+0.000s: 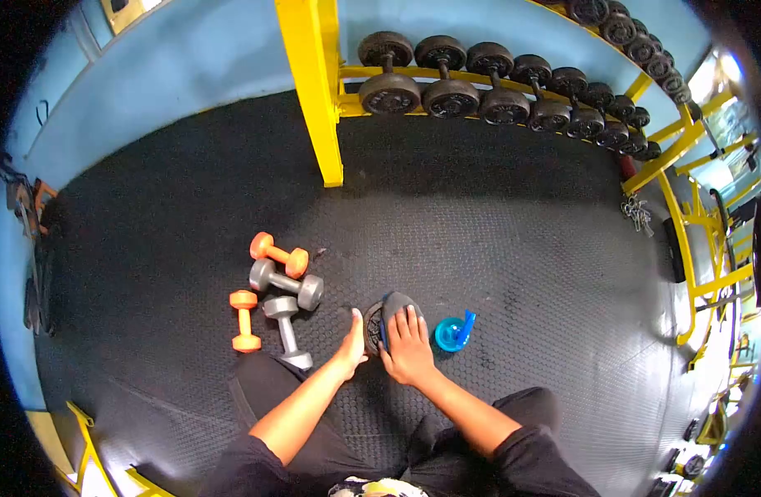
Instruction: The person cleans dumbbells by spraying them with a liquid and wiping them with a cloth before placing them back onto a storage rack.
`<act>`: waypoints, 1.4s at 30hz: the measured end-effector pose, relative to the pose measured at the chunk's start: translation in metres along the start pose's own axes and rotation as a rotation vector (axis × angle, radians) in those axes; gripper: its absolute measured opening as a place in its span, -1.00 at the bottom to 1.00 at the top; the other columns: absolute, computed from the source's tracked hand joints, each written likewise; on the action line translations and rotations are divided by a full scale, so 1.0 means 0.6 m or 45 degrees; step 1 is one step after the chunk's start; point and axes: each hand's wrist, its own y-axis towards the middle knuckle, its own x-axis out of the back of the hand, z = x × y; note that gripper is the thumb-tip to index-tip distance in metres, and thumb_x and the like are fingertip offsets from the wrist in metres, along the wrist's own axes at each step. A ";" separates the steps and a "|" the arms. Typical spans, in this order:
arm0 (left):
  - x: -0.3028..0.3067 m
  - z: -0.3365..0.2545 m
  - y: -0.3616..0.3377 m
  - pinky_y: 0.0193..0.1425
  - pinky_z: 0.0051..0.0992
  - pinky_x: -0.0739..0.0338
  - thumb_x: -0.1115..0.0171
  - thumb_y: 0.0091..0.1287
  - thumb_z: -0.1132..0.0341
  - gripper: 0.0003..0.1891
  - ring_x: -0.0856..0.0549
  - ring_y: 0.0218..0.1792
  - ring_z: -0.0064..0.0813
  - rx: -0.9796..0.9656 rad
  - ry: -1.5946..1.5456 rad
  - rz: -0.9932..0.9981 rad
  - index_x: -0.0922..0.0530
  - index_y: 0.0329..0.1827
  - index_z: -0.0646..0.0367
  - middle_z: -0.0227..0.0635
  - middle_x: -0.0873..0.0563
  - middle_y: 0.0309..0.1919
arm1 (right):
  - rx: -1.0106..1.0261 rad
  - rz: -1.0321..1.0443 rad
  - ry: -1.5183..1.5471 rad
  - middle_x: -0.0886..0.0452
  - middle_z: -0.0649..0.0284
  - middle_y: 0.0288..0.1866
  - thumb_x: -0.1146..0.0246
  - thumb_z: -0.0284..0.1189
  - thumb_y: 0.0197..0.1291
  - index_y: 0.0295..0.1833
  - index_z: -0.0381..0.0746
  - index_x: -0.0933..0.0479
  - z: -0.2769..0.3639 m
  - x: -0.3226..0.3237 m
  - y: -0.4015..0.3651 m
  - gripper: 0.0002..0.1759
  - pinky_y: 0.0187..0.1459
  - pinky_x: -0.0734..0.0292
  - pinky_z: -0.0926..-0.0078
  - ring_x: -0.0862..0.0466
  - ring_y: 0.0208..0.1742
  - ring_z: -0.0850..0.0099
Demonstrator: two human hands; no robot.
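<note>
Between my two hands, in front of my knees, a dark round weight plate (374, 330) stands on edge on the black mat. My left hand (353, 348) is beside its left side, fingers straight and pointing away from me. Over a dark grey cloth or pad (394, 306) at the plate's right side lies my right hand (408, 348), its fingers spread and extended. Something thin and blue shows at the pad's left edge. What lies under my right palm is hidden. A blue cup or bottle with a raised blue handle (453, 333) is just right of my right hand.
Left of my hands lie two orange dumbbells (244, 321) and two grey ones (286, 284). A yellow post (314, 99) rises ahead, beside a yellow rack holding several black dumbbells (504, 107). Yellow gym equipment (683, 257) and a metal chain (637, 214) are at the right.
</note>
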 end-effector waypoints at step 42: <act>0.061 -0.086 0.049 0.58 -0.14 0.00 0.33 0.42 -0.48 -0.02 -0.23 0.52 -0.01 -0.508 -0.260 -0.131 -0.16 0.59 0.22 0.05 -0.15 0.57 | -1.879 -1.459 1.335 -0.41 -0.02 0.34 0.01 -0.11 0.53 0.46 -0.34 -0.19 0.188 -0.160 0.073 -0.38 0.38 -0.24 0.29 -0.42 0.34 0.23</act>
